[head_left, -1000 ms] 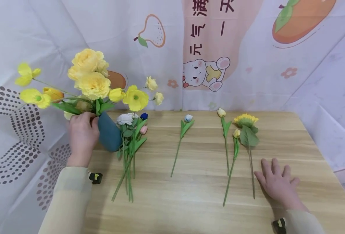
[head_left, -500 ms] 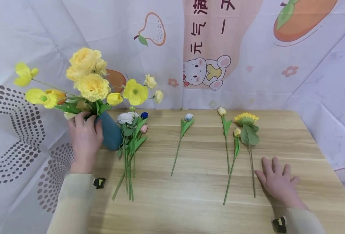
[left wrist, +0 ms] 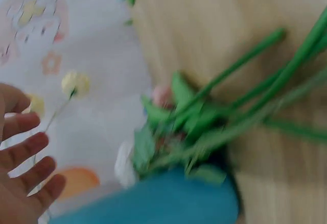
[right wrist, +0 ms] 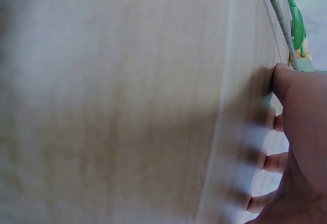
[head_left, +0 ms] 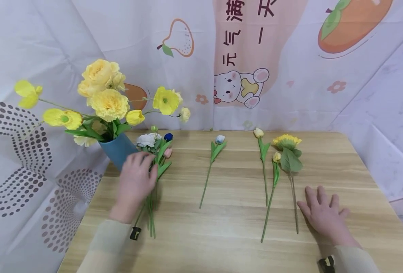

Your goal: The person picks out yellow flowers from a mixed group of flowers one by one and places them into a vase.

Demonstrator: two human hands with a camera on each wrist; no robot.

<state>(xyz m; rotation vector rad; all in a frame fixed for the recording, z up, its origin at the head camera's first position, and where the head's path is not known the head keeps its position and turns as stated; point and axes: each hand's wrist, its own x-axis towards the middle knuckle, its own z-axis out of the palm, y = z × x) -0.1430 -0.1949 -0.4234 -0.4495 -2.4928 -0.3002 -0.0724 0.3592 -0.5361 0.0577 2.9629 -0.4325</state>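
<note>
The left grip (head_left: 137, 184), parted and empty, had been shifted from the vase (head_left: 116, 151), where yellow flowers (head_left: 109, 105) were left unheld, toward the flower bundle (head_left: 163, 151). The right grip (head_left: 324, 214) was spread, empty, on the bench (head_left: 221, 231).

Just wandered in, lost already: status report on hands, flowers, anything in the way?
Left grip empty, near flower bundle. Right grip resting on table. Yellow flowers standing in blue vase. No obstruction seen.
</note>
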